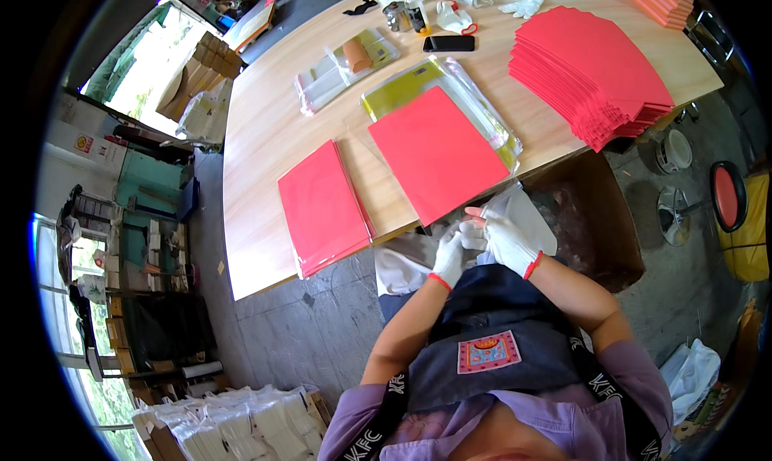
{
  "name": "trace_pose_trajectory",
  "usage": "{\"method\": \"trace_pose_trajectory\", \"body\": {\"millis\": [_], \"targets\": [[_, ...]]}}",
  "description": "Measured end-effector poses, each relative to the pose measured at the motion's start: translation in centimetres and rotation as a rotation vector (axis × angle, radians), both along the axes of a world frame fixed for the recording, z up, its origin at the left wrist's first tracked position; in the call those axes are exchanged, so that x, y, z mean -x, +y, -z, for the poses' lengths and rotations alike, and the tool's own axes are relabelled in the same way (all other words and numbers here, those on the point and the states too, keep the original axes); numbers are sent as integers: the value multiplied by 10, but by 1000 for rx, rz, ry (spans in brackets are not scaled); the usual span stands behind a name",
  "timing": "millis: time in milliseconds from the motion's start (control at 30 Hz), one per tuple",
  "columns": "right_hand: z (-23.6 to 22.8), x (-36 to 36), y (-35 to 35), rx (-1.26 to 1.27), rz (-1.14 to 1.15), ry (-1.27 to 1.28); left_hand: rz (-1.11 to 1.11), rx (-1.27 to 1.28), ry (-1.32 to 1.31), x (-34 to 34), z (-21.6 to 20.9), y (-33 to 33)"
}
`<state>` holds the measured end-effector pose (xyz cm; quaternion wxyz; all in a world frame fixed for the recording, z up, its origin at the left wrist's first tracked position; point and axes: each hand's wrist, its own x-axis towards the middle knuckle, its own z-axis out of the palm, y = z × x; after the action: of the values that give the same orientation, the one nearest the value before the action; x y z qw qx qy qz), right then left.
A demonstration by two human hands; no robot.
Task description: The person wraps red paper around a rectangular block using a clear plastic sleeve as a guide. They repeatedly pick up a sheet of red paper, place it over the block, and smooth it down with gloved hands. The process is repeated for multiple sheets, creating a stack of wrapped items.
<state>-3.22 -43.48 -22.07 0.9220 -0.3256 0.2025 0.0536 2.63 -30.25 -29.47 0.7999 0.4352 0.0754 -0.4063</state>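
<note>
My left hand [451, 256] and my right hand [510, 242], both in white gloves with red cuffs, meet just below the table's near edge. Their fingers are drawn together; whatever is pinched between them is too small to make out. Clear plastic film shows close by. Directly beyond them a red sheet [438, 151] lies at the table edge, partly over a stack of clear plastic bags [474, 99] with an olive-yellow panel. To the left rests a pile of red sheets [322, 207] with shiny plastic edges. A tall fanned stack of red pieces [583, 67] sits at the right.
Farther back on the table [257, 171] are more plastic bags [322, 79] with a brown roll [356, 55], a black phone [449, 43], a jar [415, 12] and a white glove [523, 7]. An open cardboard box [619, 228] stands below the edge, near a round red-topped stool [728, 195].
</note>
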Motion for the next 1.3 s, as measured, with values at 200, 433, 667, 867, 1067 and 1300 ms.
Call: {"method": "trace_pose_trajectory", "body": {"millis": [200, 433, 667, 867, 1067, 1300], "targets": [[-26, -20, 5, 1413, -319, -313, -228, -214, -144, -10, -34, 50], [-19, -49, 37, 2101, -430, -478, -95, -349, -298, -27, -28, 63], [-19, -33, -5, 976, -454, -304, -182, -274, -176, -24, -30, 61], [18, 84, -215, 1843, 401, 550, -50, -617, -667, -22, -44, 83], [62, 174, -216, 1936, -1264, 864, -109, -1109, -1401, -23, -33, 96], [-35, 26, -95, 2240, -127, -476, -62, -1012, -1910, -37, -44, 73]]}}
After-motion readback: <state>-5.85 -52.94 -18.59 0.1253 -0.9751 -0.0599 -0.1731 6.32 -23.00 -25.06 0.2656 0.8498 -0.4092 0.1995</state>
